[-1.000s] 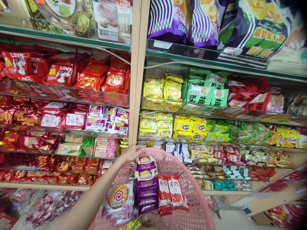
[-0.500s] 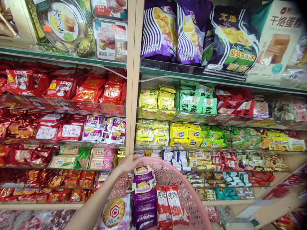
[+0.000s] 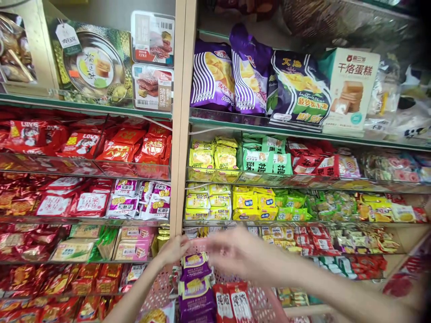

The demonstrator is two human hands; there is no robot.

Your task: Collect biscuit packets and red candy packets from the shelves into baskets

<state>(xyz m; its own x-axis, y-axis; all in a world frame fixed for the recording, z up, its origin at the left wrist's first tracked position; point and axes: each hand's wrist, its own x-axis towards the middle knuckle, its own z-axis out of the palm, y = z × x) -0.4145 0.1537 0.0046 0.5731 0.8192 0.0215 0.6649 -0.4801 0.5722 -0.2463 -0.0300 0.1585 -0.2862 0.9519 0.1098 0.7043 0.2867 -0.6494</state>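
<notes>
My left hand (image 3: 175,249) grips the far rim of a pink perforated plastic basket (image 3: 266,296). Above the basket is my right hand (image 3: 232,251), smeared by motion, its fingers close to the rim and to my left hand. Whether it touches the rim or holds anything, I cannot make out. Inside the basket lie purple soda biscuit packs (image 3: 197,294) in a stack, two red-and-white packets (image 3: 232,303) beside them, and a round-biscuit pack (image 3: 156,314) cut off by the lower edge.
Glass-fronted shelves of wrapped snacks rise in front, split by a wooden upright (image 3: 182,112). Purple chip bags (image 3: 213,76) and a cake box (image 3: 352,89) stand high on the right. Yellow packets (image 3: 252,204) sit mid-right; red packets (image 3: 123,141) fill the left.
My right hand has come in from the right over the basket. The view has tilted up, so shelves and basket sit lower. My left hand keeps its hold on the rim.
</notes>
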